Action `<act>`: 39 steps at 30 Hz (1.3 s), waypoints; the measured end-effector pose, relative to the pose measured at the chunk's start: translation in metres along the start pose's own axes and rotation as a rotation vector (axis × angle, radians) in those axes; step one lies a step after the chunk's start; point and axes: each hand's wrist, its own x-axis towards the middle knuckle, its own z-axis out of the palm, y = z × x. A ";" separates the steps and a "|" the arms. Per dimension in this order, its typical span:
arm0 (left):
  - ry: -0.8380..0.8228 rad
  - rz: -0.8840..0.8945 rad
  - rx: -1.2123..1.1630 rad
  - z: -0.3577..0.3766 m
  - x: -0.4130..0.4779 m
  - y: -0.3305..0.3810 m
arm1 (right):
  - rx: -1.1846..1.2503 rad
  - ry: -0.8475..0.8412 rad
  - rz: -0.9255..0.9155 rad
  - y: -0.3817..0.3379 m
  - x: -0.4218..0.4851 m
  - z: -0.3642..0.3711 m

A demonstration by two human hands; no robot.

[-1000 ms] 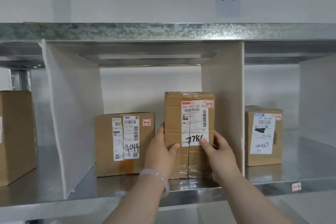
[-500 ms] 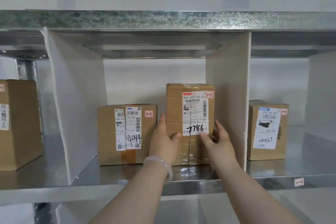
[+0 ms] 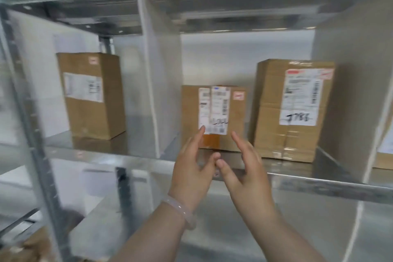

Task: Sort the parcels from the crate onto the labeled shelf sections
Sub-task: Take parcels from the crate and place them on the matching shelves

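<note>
Low at centre frame, left hand point(image 3: 191, 170) and right hand point(image 3: 246, 168) hover empty, fingers loosely spread; right of centre, the tall parcel point(image 3: 270, 112) stands upright on the shelf point(image 3: 319, 185), label outward, probably for reading.

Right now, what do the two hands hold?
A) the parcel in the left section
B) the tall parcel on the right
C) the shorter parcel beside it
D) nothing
D: the left hand and the right hand are open with straight fingers, gripping nothing.
</note>
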 end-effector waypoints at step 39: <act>0.107 -0.678 0.259 -0.596 -0.151 -0.324 | 0.344 -0.865 0.611 -0.182 -0.228 0.609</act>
